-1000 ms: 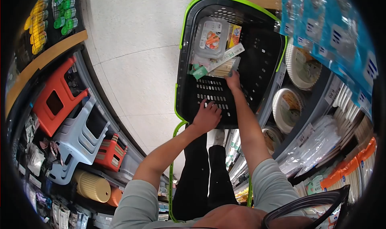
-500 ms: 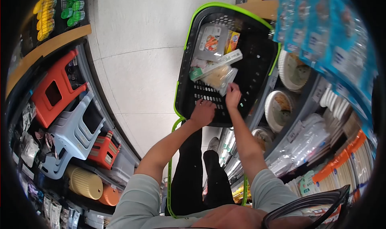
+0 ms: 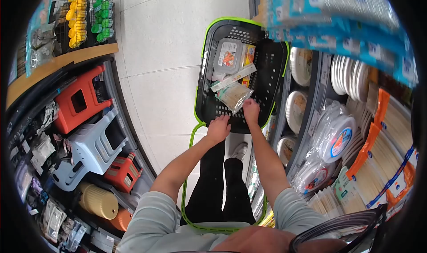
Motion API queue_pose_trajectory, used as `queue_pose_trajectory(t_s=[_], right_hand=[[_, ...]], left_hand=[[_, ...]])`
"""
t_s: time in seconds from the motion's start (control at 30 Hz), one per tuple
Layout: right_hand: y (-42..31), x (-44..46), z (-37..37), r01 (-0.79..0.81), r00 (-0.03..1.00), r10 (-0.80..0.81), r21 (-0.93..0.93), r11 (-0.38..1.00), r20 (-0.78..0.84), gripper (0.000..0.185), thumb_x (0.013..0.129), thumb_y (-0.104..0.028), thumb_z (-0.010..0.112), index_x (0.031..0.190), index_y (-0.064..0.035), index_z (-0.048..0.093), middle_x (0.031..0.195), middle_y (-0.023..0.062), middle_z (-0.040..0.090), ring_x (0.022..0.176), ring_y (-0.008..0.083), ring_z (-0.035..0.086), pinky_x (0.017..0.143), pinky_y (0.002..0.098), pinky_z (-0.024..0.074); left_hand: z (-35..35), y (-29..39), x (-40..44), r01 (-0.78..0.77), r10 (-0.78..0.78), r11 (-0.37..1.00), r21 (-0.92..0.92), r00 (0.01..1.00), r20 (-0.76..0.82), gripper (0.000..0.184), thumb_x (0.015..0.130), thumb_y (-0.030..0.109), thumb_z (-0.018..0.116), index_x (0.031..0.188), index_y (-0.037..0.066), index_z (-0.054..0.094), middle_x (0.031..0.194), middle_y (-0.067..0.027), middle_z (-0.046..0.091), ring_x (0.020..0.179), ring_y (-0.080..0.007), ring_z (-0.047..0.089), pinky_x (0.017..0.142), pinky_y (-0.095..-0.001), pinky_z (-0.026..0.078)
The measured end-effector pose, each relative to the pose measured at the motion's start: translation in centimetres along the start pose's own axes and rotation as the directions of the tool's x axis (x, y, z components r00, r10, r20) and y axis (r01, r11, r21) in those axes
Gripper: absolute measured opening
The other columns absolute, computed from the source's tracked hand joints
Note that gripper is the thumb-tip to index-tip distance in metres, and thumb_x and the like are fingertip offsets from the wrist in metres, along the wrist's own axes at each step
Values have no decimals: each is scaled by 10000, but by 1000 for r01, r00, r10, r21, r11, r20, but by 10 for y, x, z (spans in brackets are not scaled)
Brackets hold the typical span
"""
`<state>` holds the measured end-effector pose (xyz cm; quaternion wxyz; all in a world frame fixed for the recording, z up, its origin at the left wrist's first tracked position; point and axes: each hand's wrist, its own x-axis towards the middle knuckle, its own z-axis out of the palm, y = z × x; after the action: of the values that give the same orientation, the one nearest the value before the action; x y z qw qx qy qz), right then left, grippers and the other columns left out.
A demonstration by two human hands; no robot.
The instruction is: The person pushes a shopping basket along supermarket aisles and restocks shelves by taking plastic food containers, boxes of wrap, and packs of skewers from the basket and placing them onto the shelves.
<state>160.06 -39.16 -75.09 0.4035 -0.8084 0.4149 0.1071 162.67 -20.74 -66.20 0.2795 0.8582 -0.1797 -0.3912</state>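
A black shopping basket with a green rim is in front of my legs. My left hand is at its near wall, fingers bent over the edge onto the perforated inside. Inside the basket, my right hand has its fingers closed on the corner of a clear plastic packet with pale contents. A narrow white box lies slanted across the packet's far end. Behind it are a clear-lidded food container and a yellow box. The basket's green handle hangs toward my waist.
Shelves on the left hold a red stool, a light-blue stool and a tan bin. Stacked white plates, wrapped bowls and blue hanging packs line the right. Pale floor tiles run ahead.
The packet has swung round and lies flatter, still at my right fingers. Basket and hands have shifted slightly left in view, and more of the right-hand shelf shows.
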Motion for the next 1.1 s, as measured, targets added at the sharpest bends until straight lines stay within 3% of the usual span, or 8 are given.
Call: queue_pose_trajectory(t_s=[0.17,0.27,0.37,0.57,0.63,0.77,0.87,1.1], right_hand=[[-11,-14,-8,94,991,-102,87,992,86,178,797,1,631,917,-34,505,748,158,648,744,324,678,669,428,514],[-42,-57,-43,124,985,-147,227,966,87,195,810,-6,634,882,-37,456,708,160,582,659,319,606,616,413,468],[-74,-107,-93,231,941,-319,474,850,113,235,833,2,647,814,-32,415,777,89,608,726,185,600,691,316,482],[-90,-172,-165,302,929,-355,345,889,101,149,825,9,646,864,-22,506,785,71,614,759,190,625,732,323,499],[-70,-180,-168,345,922,-375,237,908,98,150,800,-2,665,893,-26,549,789,70,614,788,203,636,740,329,504],[-12,-182,-150,142,910,-224,245,959,349,194,767,-38,697,908,-27,563,826,105,619,862,251,642,769,360,511],[24,-190,-146,354,847,-308,-28,935,433,194,783,-102,687,930,-27,586,895,158,643,843,336,657,741,418,523],[72,-177,-131,24,900,-35,31,999,434,203,796,-71,712,956,-6,606,840,124,660,796,249,660,748,348,529]], left_hand=[[22,3,-19,-109,117,991,75,988,-104,341,823,123,656,1139,32,567,1034,-169,616,1003,-356,594,828,-458,475],[23,20,-17,38,-136,957,-288,934,-331,161,840,10,592,986,2,525,928,-187,607,801,-361,611,743,-434,490],[12,23,-28,13,-211,896,-443,892,-400,133,832,-5,566,943,20,498,849,-194,596,767,-388,603,699,-428,487],[-7,61,-88,55,-210,894,-444,928,-308,186,810,-11,572,982,22,509,836,-147,602,772,-294,627,719,-392,499],[0,55,-93,184,-282,885,-429,943,-178,247,805,22,602,1037,15,518,922,-172,605,833,-323,631,766,-410,504],[24,26,-80,164,-234,936,-312,951,-204,285,801,54,624,1064,8,523,1011,-198,599,920,-364,622,813,-441,497],[23,23,-78,157,-176,982,-109,964,-200,296,810,91,618,1081,7,534,1069,-214,589,1018,-409,587,857,-480,485],[36,0,-71,155,-160,986,-64,983,-90,220,824,87,612,1026,14,561,981,-204,617,973,-409,600,846,-471,485]])
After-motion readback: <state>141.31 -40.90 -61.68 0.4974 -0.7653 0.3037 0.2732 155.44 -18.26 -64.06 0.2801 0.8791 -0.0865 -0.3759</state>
